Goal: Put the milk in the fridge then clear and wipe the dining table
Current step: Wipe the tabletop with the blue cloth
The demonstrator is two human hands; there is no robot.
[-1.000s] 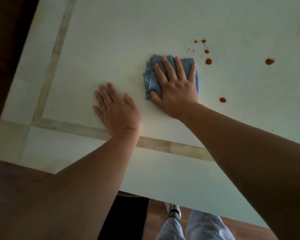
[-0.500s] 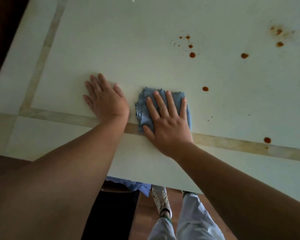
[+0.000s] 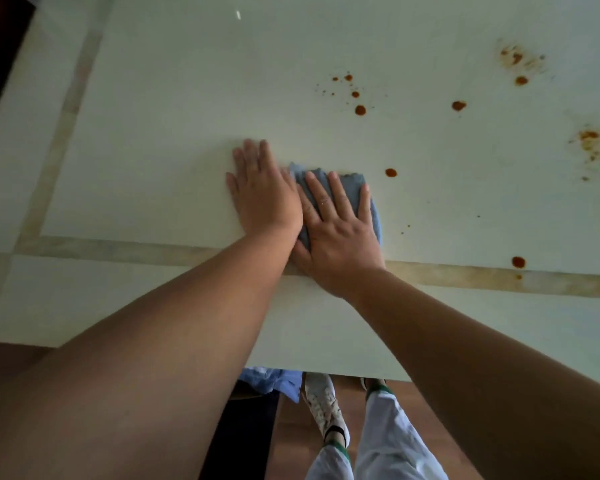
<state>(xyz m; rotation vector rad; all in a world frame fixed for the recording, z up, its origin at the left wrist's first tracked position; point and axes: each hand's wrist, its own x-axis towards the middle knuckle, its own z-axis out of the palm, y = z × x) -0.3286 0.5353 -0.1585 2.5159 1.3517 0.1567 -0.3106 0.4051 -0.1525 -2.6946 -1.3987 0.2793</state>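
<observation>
A pale dining table [image 3: 187,98] with a tan inlaid border fills the view. My right hand [image 3: 340,233] lies flat, fingers spread, pressing a blue cloth [image 3: 350,187] onto the tabletop near the front border strip. My left hand [image 3: 264,192] rests flat on the table just left of the cloth, its edge touching my right hand and overlapping the cloth's left side. Reddish-brown sauce spots [image 3: 360,110] dot the table beyond and to the right of the cloth, the closest spot [image 3: 390,172] lying just right of the cloth's far corner.
Smeared brown stains [image 3: 589,140] mark the far right of the table. Another drop [image 3: 518,261] sits by the front border strip. Below the table's near edge are my legs in white trousers, a white shoe [image 3: 323,403], wooden floor and a blue fabric [image 3: 271,379].
My right hand and the cloth slid back toward the front border, then slightly forward. My left hand moved right until it touches my right hand. The view shifted, showing more stains on the right.
</observation>
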